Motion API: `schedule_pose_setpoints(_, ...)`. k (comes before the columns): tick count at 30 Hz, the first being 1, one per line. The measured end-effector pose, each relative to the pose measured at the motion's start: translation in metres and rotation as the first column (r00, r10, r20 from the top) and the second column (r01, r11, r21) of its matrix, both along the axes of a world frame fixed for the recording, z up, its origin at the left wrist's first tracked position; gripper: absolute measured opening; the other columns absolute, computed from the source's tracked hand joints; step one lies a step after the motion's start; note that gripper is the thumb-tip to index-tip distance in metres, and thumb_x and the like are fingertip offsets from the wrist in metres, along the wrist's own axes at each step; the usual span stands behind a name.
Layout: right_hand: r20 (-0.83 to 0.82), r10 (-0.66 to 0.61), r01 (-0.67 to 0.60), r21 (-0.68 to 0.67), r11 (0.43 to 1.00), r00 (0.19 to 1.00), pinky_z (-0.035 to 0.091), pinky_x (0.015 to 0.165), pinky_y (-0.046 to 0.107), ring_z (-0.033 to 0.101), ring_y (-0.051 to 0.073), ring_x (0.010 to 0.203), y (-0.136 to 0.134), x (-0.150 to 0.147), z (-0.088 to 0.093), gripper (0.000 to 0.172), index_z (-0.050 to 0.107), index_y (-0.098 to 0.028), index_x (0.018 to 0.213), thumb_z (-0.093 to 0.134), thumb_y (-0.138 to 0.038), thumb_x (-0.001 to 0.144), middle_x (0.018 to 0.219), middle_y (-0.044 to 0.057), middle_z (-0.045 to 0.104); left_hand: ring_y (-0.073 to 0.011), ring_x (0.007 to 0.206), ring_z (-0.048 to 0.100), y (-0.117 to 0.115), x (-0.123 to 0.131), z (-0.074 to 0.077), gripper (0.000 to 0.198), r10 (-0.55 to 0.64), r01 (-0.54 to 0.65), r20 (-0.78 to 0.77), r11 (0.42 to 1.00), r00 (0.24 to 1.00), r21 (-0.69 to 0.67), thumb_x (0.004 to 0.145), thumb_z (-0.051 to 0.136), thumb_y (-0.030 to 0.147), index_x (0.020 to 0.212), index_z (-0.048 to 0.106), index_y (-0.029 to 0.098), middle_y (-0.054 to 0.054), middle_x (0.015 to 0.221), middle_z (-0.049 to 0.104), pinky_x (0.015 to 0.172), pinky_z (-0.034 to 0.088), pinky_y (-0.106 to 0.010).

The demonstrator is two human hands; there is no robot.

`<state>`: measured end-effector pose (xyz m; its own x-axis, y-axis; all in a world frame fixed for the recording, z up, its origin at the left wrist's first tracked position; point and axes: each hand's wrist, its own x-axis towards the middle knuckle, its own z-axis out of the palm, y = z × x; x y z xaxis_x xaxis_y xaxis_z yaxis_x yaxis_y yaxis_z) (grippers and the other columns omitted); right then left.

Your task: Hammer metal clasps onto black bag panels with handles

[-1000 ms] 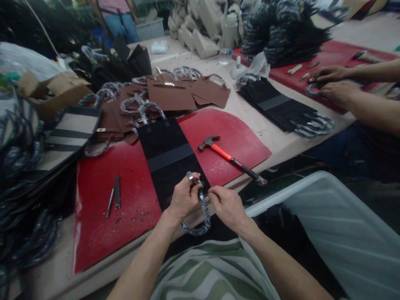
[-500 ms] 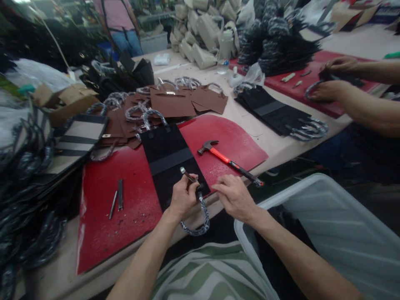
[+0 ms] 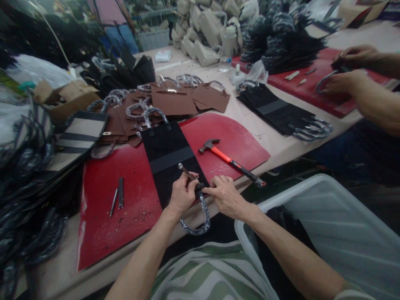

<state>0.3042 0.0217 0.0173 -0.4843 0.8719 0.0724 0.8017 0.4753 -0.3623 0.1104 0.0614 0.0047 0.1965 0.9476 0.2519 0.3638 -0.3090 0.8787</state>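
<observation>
A flat black bag panel with a grey band lies on a red cutting mat. My left hand is closed round a slim metal punch, its tip set near the panel's near edge. My right hand pinches the end of a wrapped loop handle against that edge, beside the punch. The handle hangs over the table's front edge. A hammer with an orange and black grip lies on the mat just beyond my right hand.
Two more metal punches lie on the mat at left. Brown bag panels and black ones with wrapped handles cover the table behind. Another person's hands work at right. A clear plastic bin stands by my right arm.
My right hand lifted off toward the hammer, then came back to the handle's end beside the punch. My left hand kept the punch in place.
</observation>
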Motion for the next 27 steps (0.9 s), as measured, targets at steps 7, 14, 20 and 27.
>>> schedule_pose_setpoints(7,0.020,0.009,-0.009,0.009,1.000,1.000,0.028,0.086,0.037,0.042,0.022,0.094,0.001,0.001,0.005,0.032,0.068,-0.028,0.116,0.049,-0.015,0.094,0.101,0.007,0.052,-0.0199,0.092,0.071,-0.003,0.001,-0.003,0.018,-0.011,0.021,-0.110,0.996,0.994,0.086,0.089,0.053,0.016,0.105,0.061,0.019,-0.006,0.101,0.072,0.085,0.056,-0.032)
schedule_pose_setpoints(14,-0.168,-0.001,0.015,0.083,0.996,0.986,0.031,0.097,0.042,0.046,0.025,0.109,-0.015,0.013,-0.011,0.034,0.065,-0.026,0.121,0.051,-0.015,0.092,0.123,0.009,0.054,-0.0218,0.103,0.068,-0.008,0.002,-0.011,0.022,-0.069,0.098,-0.178,0.982,0.982,0.160,0.090,0.052,0.015,0.111,0.059,0.020,-0.009,0.111,0.069,0.091,0.055,-0.034)
schedule_pose_setpoints(20,-0.313,-0.356,0.429,0.208,0.879,0.881,0.039,0.095,0.041,0.052,0.026,0.107,0.003,0.052,-0.014,0.025,0.068,-0.015,0.110,0.052,-0.019,0.091,0.113,0.013,0.061,-0.0221,0.100,0.069,-0.010,0.006,-0.013,0.022,-0.031,0.059,-0.179,0.986,0.983,0.153,0.090,0.053,0.015,0.110,0.060,0.020,-0.009,0.108,0.070,0.090,0.056,-0.035)
schedule_pose_setpoints(27,-0.098,-0.608,0.585,-0.189,0.789,0.788,0.031,0.103,0.048,0.043,0.036,0.119,0.041,0.067,0.007,0.031,0.061,-0.011,0.114,0.057,-0.018,0.084,0.122,0.021,0.052,-0.0211,0.096,0.069,-0.011,0.007,-0.016,0.023,-0.047,0.073,-0.161,0.985,0.986,0.155,0.090,0.054,0.015,0.112,0.060,0.020,-0.008,0.106,0.070,0.087,0.056,-0.033)
